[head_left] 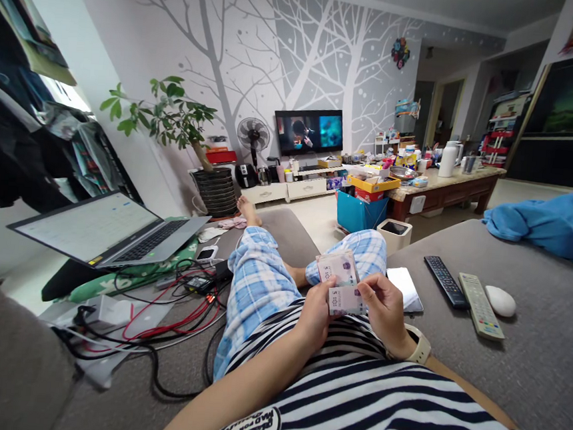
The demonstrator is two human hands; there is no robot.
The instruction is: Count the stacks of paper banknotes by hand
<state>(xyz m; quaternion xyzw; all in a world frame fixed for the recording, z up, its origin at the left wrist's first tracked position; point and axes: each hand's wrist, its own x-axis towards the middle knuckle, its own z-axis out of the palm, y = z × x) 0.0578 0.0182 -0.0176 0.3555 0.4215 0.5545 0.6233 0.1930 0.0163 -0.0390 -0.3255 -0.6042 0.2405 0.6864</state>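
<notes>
I lie on a grey sofa (528, 370) in a striped shirt and blue plaid trousers. Both hands hold a small stack of banknotes (341, 283) above my lap. My left hand (316, 315) grips the stack from below on the left, fingers curled round it. My right hand (384, 310), with a pale watch on the wrist, pinches the right edge of the lower notes. The top note is bent upward and away from me.
A phone (405, 289), two remotes (445, 281) (480, 305) and a white mouse (500, 301) lie on the sofa to my right, a blue blanket (551, 221) beyond. An open laptop (109, 229) and tangled cables (167, 312) sit on my left. A television (308, 131), fan, plant and cluttered table stand ahead.
</notes>
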